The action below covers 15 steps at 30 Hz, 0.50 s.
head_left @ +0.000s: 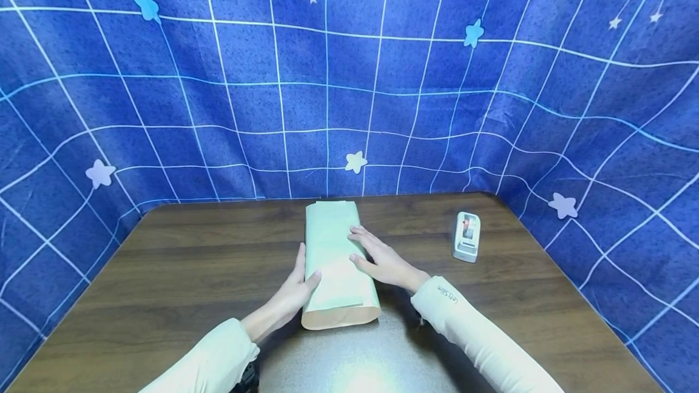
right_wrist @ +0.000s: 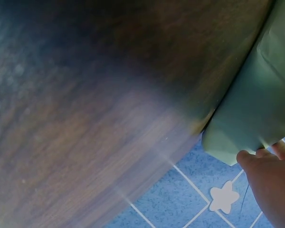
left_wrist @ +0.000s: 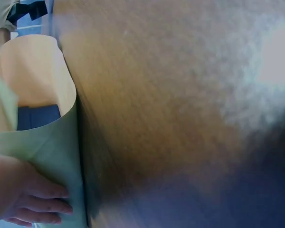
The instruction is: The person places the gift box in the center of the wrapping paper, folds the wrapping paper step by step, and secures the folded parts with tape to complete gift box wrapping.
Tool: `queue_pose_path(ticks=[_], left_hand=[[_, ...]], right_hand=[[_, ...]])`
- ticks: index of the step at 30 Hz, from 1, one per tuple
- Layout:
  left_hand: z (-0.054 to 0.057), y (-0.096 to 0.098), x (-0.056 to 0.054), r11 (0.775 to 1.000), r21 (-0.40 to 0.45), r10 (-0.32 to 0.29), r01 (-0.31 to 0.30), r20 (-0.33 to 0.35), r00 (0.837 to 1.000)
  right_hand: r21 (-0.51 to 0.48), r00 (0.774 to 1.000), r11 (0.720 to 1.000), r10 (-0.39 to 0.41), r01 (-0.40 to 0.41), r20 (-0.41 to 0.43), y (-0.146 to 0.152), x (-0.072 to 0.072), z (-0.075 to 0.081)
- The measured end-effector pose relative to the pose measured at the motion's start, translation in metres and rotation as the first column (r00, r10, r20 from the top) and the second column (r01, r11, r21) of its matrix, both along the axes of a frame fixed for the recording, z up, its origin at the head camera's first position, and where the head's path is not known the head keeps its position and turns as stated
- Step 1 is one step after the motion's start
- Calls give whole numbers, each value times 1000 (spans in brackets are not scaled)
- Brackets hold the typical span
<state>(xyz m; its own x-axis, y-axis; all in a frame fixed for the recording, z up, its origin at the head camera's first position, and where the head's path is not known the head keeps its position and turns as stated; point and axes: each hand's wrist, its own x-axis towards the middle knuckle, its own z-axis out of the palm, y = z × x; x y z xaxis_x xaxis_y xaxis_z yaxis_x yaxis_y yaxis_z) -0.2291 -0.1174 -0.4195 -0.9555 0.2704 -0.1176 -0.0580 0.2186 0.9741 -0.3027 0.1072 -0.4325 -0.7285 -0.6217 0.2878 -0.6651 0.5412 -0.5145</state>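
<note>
A sheet of pale green paper (head_left: 333, 253), tan on its inner side, is wrapped into a flattened tube lying lengthwise on the table. Its near end gapes. Inside that end, the left wrist view shows a dark blue block-like object (left_wrist: 39, 117), mostly hidden by the paper. My left hand (head_left: 292, 290) lies along the tube's left side, thumb over the top edge and fingers extended against the side. On the upper right part of the tube rests my right hand (head_left: 384, 259), its fingers spread over the paper; the right wrist view shows that hand (right_wrist: 270, 175) near the far end.
A white tape dispenser (head_left: 466, 236) stands to the right on the brown wood-grain table (head_left: 218, 247). Behind and at both sides hangs a blue curtain (head_left: 246, 102) with white lines and stars. Glare lies on the table's near part.
</note>
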Motion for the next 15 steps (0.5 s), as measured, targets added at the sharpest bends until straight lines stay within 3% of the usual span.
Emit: queue_pose_path(ticks=[7,15], left_hand=[[-4,-4,-18,996,-51,65,-66,-25,998],[-9,-8,-32,986,-146,70,-81,-77,995]], right_hand=[[-1,1000,1000,5,-5,7,0,-1,0],[7,999,1000,8,-8,46,1,-1,3]])
